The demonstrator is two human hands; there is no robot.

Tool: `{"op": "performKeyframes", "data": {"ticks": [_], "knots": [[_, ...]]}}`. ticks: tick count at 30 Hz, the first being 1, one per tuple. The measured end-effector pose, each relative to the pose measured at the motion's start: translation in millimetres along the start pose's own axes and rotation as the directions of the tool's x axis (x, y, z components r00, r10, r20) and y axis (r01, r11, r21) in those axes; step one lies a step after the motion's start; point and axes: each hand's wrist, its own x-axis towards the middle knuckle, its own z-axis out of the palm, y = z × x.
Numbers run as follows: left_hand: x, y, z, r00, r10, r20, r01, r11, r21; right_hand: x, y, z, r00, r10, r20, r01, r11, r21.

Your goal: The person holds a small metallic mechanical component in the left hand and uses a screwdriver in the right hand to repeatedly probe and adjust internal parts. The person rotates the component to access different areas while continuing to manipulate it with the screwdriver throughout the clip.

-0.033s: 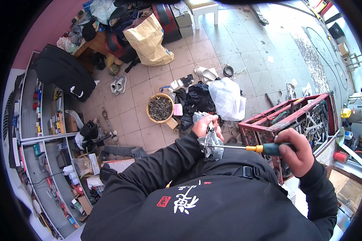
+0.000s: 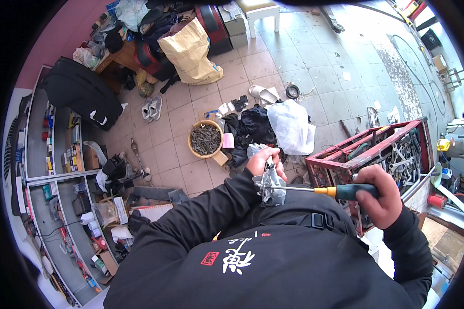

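**A:** Screwdriver point(image 2: 325, 190) question: which way is it lying from your hands right now?

**B:** Looks like you've got it in your right hand point(image 2: 379, 198), fist wrapped tight round the green and yellow handle. The shaft runs nearly level across your chest, pointing to your left, tip right up against the metal part point(image 2: 269, 186).

**A:** And the part itself?

**B:** It's in your left hand point(image 2: 263, 162), fingers curled over the top, gripping it from above. It's a small grey cast piece, held up in front of you, not resting on anything I can see. Can't tell if the tip is actually seated in a screw, your fingers hide that bit.

**A:** So which hand's nearer the contact point?

**B:** Left, easy. It's touching the part. Your right is out at the far end of the long axis, well off to the side, just in front of the red tool crate point(image 2: 392, 149). Everything turns on that left-right line staying straight into the part.

**A:** Anything near enough to matter?

**B:** Not really. Basket of bolts point(image 2: 205, 139) and white bag point(image 2: 291, 126) are down on the floor tiles, well apart from your hands.
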Motion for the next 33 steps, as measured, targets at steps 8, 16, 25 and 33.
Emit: {"op": "performKeyframes", "data": {"ticks": [8, 16, 25, 33], "knots": [[6.2, -0.4, -5.6, 0.999, -0.002, 0.051, 0.003, 1.000, -0.020, 6.3, 0.1, 3.1, 0.995, -0.094, 0.021, 0.092, 0.992, 0.085], [4.2, -1.5, 0.1, 0.998, -0.056, 0.017, 0.057, 0.995, -0.084, 3.5, 0.0, 17.8, 0.987, -0.092, -0.128, 0.111, 0.981, 0.156], [4.8, 3.4, 4.2, 0.999, -0.034, 0.017, 0.034, 0.999, -0.025, 7.0, -5.6, -3.6, 0.994, 0.051, 0.097, -0.048, 0.998, -0.035], [5.4, 6.1, 14.1, 0.990, -0.105, -0.092, 0.114, 0.988, 0.103, 21.6, -23.6, -10.2, 0.912, 0.143, 0.385, -0.020, 0.952, -0.306]]}}
